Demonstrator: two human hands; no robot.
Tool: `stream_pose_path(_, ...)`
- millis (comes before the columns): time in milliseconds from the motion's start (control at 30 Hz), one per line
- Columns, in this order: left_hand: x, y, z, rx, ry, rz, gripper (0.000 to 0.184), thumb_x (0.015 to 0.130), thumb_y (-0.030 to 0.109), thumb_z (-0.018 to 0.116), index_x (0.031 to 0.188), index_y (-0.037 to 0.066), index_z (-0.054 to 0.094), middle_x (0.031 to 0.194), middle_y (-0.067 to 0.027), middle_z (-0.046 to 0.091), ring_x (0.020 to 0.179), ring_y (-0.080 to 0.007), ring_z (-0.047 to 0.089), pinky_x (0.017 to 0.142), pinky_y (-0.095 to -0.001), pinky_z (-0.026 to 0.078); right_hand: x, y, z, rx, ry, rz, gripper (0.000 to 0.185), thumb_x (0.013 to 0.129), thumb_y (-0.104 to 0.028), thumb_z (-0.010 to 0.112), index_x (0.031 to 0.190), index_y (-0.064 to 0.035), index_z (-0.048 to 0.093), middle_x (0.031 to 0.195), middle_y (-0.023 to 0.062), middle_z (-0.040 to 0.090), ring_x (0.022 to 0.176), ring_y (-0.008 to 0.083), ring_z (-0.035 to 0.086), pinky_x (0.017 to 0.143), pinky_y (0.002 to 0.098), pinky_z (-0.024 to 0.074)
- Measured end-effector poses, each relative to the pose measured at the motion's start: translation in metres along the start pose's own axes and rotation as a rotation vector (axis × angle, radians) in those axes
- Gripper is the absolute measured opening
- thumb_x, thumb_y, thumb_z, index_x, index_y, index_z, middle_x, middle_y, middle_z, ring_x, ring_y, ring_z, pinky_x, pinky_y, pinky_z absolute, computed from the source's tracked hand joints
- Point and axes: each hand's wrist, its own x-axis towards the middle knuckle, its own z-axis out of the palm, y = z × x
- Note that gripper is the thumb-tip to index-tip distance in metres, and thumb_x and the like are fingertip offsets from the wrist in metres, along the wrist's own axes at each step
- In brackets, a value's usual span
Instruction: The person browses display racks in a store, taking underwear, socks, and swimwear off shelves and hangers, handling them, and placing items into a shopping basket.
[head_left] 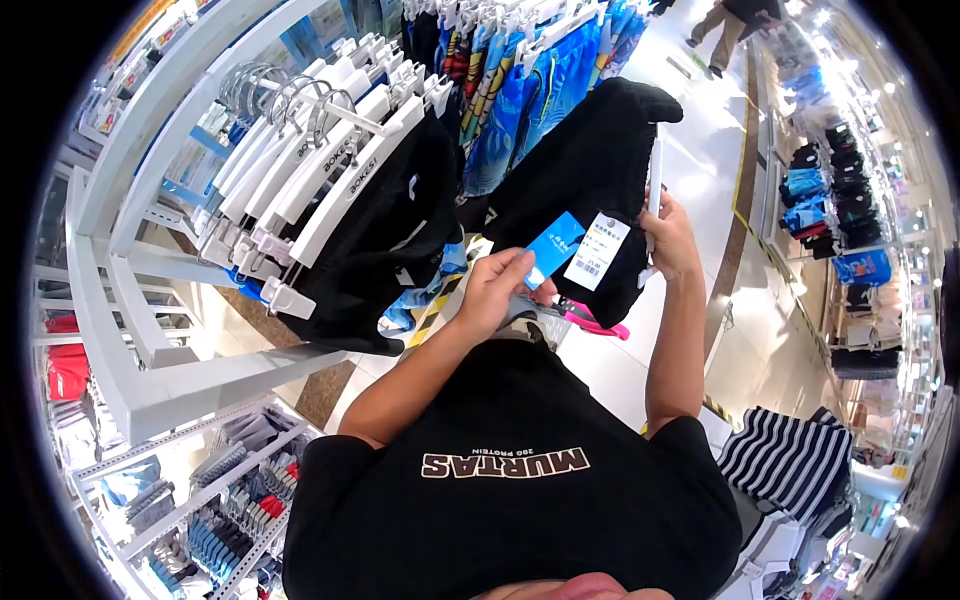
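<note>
A black garment, apparently shorts [590, 140], hangs sideways from a white hanger [656, 170] in front of me. My right hand [670, 235] is closed around the hanger's bar at the right edge of the garment. Between the thumb and fingers of my left hand [498, 288] is a blue hang tag [556, 246]. Beside it, a white price label [597, 250] with a barcode lies against the black cloth. Part of my left fingers is hidden behind the tag.
To the left, a white rack [160, 395] carries several white hangers [345, 185] with black garments. Blue patterned swim trunks [545, 95] hang behind. A pink-handled object [597, 322] shows below the shorts. Striped clothing [785, 460] is at lower right, and another person [735, 25] stands far off.
</note>
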Motion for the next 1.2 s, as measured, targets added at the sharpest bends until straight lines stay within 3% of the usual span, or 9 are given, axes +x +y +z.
stream_pose_path(33, 0.000, -0.003, -0.005, 0.023, -0.011, 0.004, 0.034, 0.105, 0.025, 0.043, 0.102, -0.002, 0.062, 0.085, -0.0154, 0.069, 0.075, -0.0210, 0.067, 0.073, -0.0346, 0.054, 0.000, 0.002, 0.002, 0.011, -0.002, 0.003, 0.032, 0.081, 0.000, 0.060, 0.112, -0.0014, 0.056, 0.071, -0.0029, 0.054, 0.055, 0.0035, 0.046, 0.047, 0.0198, 0.0321)
stream_pose_path(267, -0.007, 0.003, -0.008, -0.218, 0.027, -0.123, 0.040, 0.106, 0.034, 0.039, 0.113, 0.000, 0.058, 0.090, -0.0172, 0.067, 0.076, -0.0230, 0.067, 0.072, -0.0355, 0.053, 0.001, 0.002, 0.013, 0.041, -0.005, -0.017, 0.034, 0.079, 0.001, 0.059, 0.113, -0.0016, 0.056, 0.071, -0.0037, 0.053, 0.055, 0.0036, 0.046, 0.048, 0.0193, 0.0320)
stream_pose_path(367, -0.009, 0.005, -0.009, -0.373, 0.049, -0.257, 0.038, 0.104, 0.033, 0.041, 0.118, 0.001, 0.056, 0.097, -0.0166, 0.066, 0.080, -0.0243, 0.067, 0.072, -0.0345, 0.053, -0.004, -0.005, 0.017, 0.016, -0.021, -0.044, 0.036, 0.078, 0.002, 0.059, 0.113, -0.0016, 0.055, 0.070, -0.0040, 0.052, 0.054, 0.0038, 0.045, 0.048, 0.0196, 0.0314)
stream_pose_path(467, -0.012, 0.013, 0.001, -0.384, 0.154, -0.300, 0.027, 0.100, 0.023, 0.052, 0.116, 0.002, 0.057, 0.101, -0.0128, 0.066, 0.084, -0.0220, 0.067, 0.073, -0.0319, 0.054, -0.006, -0.003, 0.018, 0.005, -0.030, -0.050, 0.037, 0.076, 0.002, 0.058, 0.113, -0.0017, 0.055, 0.069, -0.0042, 0.051, 0.054, 0.0040, 0.044, 0.048, 0.0199, 0.0307)
stream_pose_path(667, -0.015, -0.004, 0.009, 0.183, 0.128, 0.083, 0.018, 0.083, -0.004, 0.072, 0.098, 0.001, 0.065, 0.099, -0.0065, 0.065, 0.092, -0.0133, 0.064, 0.077, -0.0269, 0.052, -0.003, 0.005, 0.024, 0.037, -0.043, -0.067, 0.038, 0.076, 0.002, 0.058, 0.114, -0.0010, 0.056, 0.069, -0.0037, 0.051, 0.054, 0.0049, 0.045, 0.048, 0.0203, 0.0309)
stream_pose_path(700, -0.015, -0.004, 0.011, 0.195, 0.112, 0.114, 0.015, 0.082, -0.005, 0.072, 0.092, 0.002, 0.065, 0.096, -0.0055, 0.064, 0.092, -0.0121, 0.064, 0.078, -0.0257, 0.051, -0.002, 0.006, 0.025, 0.045, -0.048, -0.078, 0.039, 0.076, 0.002, 0.058, 0.114, -0.0008, 0.056, 0.069, -0.0035, 0.051, 0.054, 0.0050, 0.045, 0.048, 0.0204, 0.0309)
stream_pose_path(1000, -0.015, -0.008, 0.005, 0.159, 0.123, 0.118, 0.015, 0.081, -0.007, 0.072, 0.089, 0.002, 0.063, 0.098, -0.0049, 0.064, 0.094, -0.0123, 0.064, 0.079, -0.0248, 0.051, -0.005, -0.004, 0.034, 0.000, -0.057, -0.057, 0.042, 0.074, 0.003, 0.058, 0.115, 0.0023, 0.055, 0.070, -0.0016, 0.052, 0.054, 0.0062, 0.046, 0.048, 0.0210, 0.0344)
stream_pose_path(1200, -0.016, 0.002, 0.013, 0.229, 0.140, 0.154, 0.039, 0.083, -0.002, 0.074, 0.117, 0.000, 0.055, 0.105, -0.0096, 0.063, 0.094, -0.0119, 0.064, 0.074, -0.0226, 0.052, -0.005, -0.008, 0.037, -0.018, -0.059, -0.063, 0.042, 0.073, 0.003, 0.058, 0.115, 0.0026, 0.055, 0.070, -0.0009, 0.053, 0.054, 0.0068, 0.047, 0.049, 0.0212, 0.0355)
